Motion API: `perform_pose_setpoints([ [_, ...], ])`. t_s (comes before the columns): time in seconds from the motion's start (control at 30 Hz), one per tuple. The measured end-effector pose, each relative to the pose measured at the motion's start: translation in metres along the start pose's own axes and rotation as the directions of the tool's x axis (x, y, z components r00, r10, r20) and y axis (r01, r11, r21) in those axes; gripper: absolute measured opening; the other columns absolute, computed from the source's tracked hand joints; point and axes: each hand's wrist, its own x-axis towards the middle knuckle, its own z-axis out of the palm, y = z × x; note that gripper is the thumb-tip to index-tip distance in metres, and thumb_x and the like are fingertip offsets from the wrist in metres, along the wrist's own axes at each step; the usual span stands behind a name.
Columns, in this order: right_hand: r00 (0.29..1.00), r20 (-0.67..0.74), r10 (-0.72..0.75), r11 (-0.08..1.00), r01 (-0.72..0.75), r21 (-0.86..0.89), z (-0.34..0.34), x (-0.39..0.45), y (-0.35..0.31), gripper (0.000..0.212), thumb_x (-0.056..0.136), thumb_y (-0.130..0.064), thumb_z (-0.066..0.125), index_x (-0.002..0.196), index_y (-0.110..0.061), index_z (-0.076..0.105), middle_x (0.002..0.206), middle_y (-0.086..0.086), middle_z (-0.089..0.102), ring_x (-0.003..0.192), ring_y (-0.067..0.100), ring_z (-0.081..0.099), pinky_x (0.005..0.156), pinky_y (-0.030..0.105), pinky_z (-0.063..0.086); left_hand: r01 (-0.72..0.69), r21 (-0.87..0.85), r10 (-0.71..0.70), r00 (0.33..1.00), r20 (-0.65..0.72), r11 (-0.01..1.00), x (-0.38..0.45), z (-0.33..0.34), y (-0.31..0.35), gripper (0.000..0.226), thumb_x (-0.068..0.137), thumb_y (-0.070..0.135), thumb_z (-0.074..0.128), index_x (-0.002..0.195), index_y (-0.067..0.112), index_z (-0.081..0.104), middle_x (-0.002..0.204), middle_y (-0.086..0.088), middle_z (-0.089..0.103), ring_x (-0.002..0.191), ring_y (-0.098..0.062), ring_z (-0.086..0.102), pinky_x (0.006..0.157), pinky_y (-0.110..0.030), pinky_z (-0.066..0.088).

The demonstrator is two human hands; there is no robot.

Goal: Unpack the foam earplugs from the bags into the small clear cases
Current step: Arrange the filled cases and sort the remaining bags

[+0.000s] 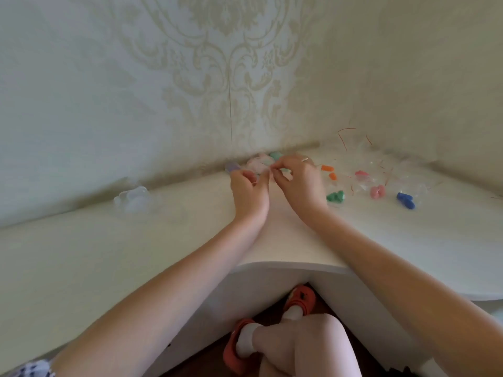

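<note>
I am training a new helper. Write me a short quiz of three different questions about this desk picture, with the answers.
1. True or false: the blue earplugs lie to the right of the pink earplugs.
2. Which earplugs lie nearest the right hand? A) orange earplugs B) blue C) pink
3. Fill in: the clear cases stand on the desk to the ____ of the left hand.

Key
1. True.
2. A. The green earplugs also lie close, beside the wrist.
3. Left.

Both hands pinch a small clear bag between them.
</note>
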Motion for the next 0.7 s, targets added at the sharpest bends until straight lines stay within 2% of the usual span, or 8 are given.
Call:
perform_pose_setpoints([
  [0.07,1.0,0.022,0.016,0.997,-0.018,0.079,0.007,0.0,-0.003,0.005,0.084,-0.005,0.065,0.083,-0.006,0.07,0.091,-0.005,0.055,0.086,0.008,0.048,0.067,0.008,0.035,-0.023,-0.021,0.024,0.999,0.035,0.999,0.006,-0.003,-0.001,0.021,0.094,0.022,0.056,0.08,0.014,0.043,0.084,-0.012,0.056,0.078,-0.026,0.062,0.07,-0.034,0.056],
  [0.13,0.997,0.07,0.013,0.994,-0.021,0.11,0.01,-0.001,-0.001,0.006,0.081,-0.001,0.066,0.077,-0.005,0.068,0.091,-0.008,0.052,0.072,0.003,0.047,0.065,0.004,0.036,-0.042,-0.035,0.046,0.989,0.141,0.999,0.015,-0.005,-0.002,0.019,0.097,0.021,0.05,0.086,0.006,0.051,0.094,-0.02,0.064,0.082,-0.031,0.068,0.067,-0.035,0.057],
  [0.27,0.989,0.106,0.101,0.965,-0.123,0.231,0.009,0.001,0.006,0.017,0.079,-0.007,0.071,0.068,-0.015,0.061,0.069,-0.004,0.058,0.061,0.004,0.049,0.058,0.01,0.038,-0.062,-0.042,0.07,0.97,0.232,0.997,0.025,-0.006,-0.004,0.017,0.098,0.022,0.051,0.092,0.007,0.056,0.101,-0.029,0.063,0.089,-0.038,0.067,0.066,-0.036,0.058],
  [0.37,0.973,0.145,0.182,0.918,-0.221,0.33,0.008,0.003,0.007,0.03,0.079,-0.006,0.071,0.062,-0.023,0.053,0.063,-0.005,0.057,0.059,0.008,0.05,0.057,0.012,0.038,-0.052,-0.024,0.056,0.962,0.267,0.998,0.023,-0.004,-0.001,0.027,0.095,0.024,0.056,0.098,-0.003,0.054,0.101,-0.03,0.06,0.084,-0.029,0.066,0.062,-0.029,0.058],
  [0.43,0.961,0.166,0.223,0.883,-0.271,0.383,0.007,0.004,0.008,0.03,0.078,-0.004,0.071,0.062,-0.019,0.05,0.062,-0.003,0.056,0.057,0.007,0.048,0.055,0.012,0.037,-0.025,-0.019,0.029,0.955,0.295,1.0,0.021,-0.004,0.001,0.028,0.095,0.022,0.057,0.101,-0.006,0.053,0.095,-0.026,0.059,0.077,-0.021,0.064,0.059,-0.025,0.057],
  [0.5,0.947,0.189,0.259,0.848,-0.317,0.424,0.006,0.004,0.008,0.029,0.077,-0.006,0.074,0.063,-0.014,0.049,0.062,0.002,0.055,0.055,0.004,0.045,0.052,0.012,0.036,0.029,-0.028,-0.019,0.95,0.312,0.999,0.018,-0.004,0.006,0.02,0.095,0.02,0.055,0.094,-0.001,0.054,0.09,-0.02,0.06,0.07,-0.017,0.063,0.057,-0.024,0.055],
  [0.6,0.934,0.217,0.284,0.827,-0.353,0.438,0.005,0.004,0.008,0.034,0.076,-0.01,0.077,0.061,-0.014,0.047,0.061,0.004,0.052,0.05,0.002,0.04,0.049,0.013,0.034,0.11,-0.082,-0.082,0.953,0.29,0.991,0.016,-0.003,0.012,0.011,0.093,0.012,0.052,0.085,0.005,0.052,0.083,-0.018,0.06,0.064,-0.022,0.064,0.054,-0.026,0.054],
  [0.7,0.93,0.239,0.278,0.86,-0.352,0.37,0.004,0.004,0.009,0.036,0.072,-0.003,0.075,0.059,-0.015,0.043,0.056,-0.001,0.047,0.047,0.001,0.037,0.047,0.013,0.031,0.091,-0.046,-0.073,0.951,0.302,0.995,0.015,-0.003,0.01,0.01,0.09,0.006,0.055,0.08,0.005,0.051,0.083,-0.018,0.059,0.067,-0.023,0.063,0.051,-0.026,0.053],
])
